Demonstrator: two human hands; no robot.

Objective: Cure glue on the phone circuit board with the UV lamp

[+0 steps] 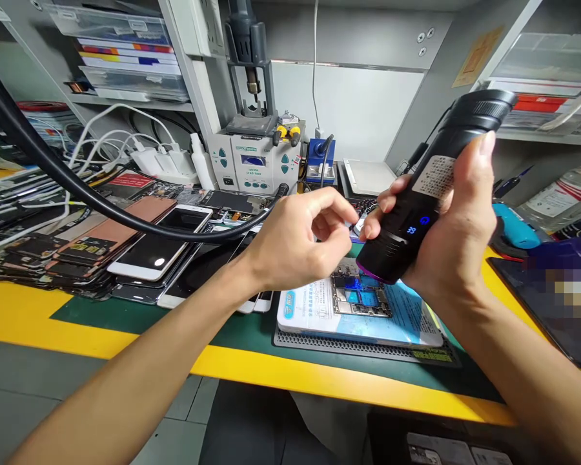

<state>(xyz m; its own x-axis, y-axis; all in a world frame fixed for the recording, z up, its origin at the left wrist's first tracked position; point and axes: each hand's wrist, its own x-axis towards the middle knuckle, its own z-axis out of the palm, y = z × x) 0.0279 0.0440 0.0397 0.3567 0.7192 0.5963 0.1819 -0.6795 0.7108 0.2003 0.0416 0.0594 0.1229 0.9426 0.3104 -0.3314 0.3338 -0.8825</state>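
In my right hand is a black flashlight, its lit blue display showing and its purple-glowing end tilted down to the left. Violet-blue light falls on a phone circuit board just below it. The board lies on a white and blue box, which rests on a grey perforated mat. My left hand hovers over the box's left side, fingers curled with thumb and index near each other, close to the flashlight's lower end. Whatever it may pinch is too small to make out.
Several phones and stacked phone parts lie at the left. A thick black cable arcs across them. Behind stands a grey soldering station. A dark tablet-like object and a turquoise item are at the right.
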